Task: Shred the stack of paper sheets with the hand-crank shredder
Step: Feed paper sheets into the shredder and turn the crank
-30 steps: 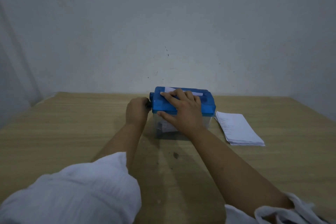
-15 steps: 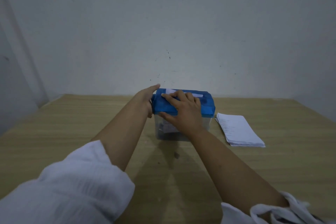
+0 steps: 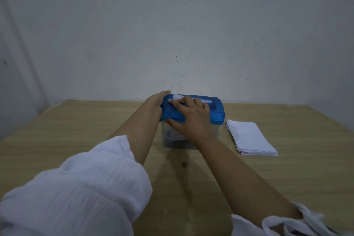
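The hand-crank shredder [image 3: 216,113] has a blue lid on a clear bin and stands at the middle of the wooden table. A white sheet [image 3: 206,100] sticks a little way out of its top slot. My right hand [image 3: 191,119] lies flat over the lid's front left, thumb down against the clear bin, pressing it. My left hand [image 3: 156,102] is at the shredder's left end, where the crank is hidden behind it; the fingers reach up along the lid's back corner. The stack of paper sheets [image 3: 249,138] lies to the right of the shredder.
The wooden table [image 3: 76,130] runs up to a pale wall behind the shredder, with a wall corner at the far left. My white sleeves fill the lower corners. A small dark spot [image 3: 184,164] marks the table in front of the bin.
My left hand has swung from low beside the bin up to the lid's back left corner, as in a crank turn. My right hand stays on the lid.
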Motion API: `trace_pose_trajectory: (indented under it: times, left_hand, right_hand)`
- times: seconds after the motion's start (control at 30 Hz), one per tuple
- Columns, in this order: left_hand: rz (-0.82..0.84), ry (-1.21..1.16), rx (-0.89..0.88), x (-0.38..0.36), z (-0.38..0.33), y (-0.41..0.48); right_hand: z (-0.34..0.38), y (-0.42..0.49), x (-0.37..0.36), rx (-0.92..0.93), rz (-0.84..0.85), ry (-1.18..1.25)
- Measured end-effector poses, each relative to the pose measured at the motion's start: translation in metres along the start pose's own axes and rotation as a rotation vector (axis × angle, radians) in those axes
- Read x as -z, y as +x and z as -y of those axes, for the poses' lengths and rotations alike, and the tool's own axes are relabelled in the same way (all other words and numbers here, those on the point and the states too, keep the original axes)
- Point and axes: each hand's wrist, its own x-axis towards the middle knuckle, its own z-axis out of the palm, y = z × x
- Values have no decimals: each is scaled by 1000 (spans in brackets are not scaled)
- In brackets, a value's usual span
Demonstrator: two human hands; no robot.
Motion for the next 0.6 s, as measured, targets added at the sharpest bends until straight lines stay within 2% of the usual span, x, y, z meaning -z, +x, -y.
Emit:
trace_pose_trajectory:
  times: [0.23,0.5,0.6]
  left_hand:
    - [35,-98,-36,6,-1,29]
    - [-107,-160,-185,5,3,47]
    - [-68,-251,-217,4,5,50]
  right_hand:
    - [1,0,1,4,25,-3]
    - [0,0,2,2,27,7]
    - [1,-1,2,1,29,3]
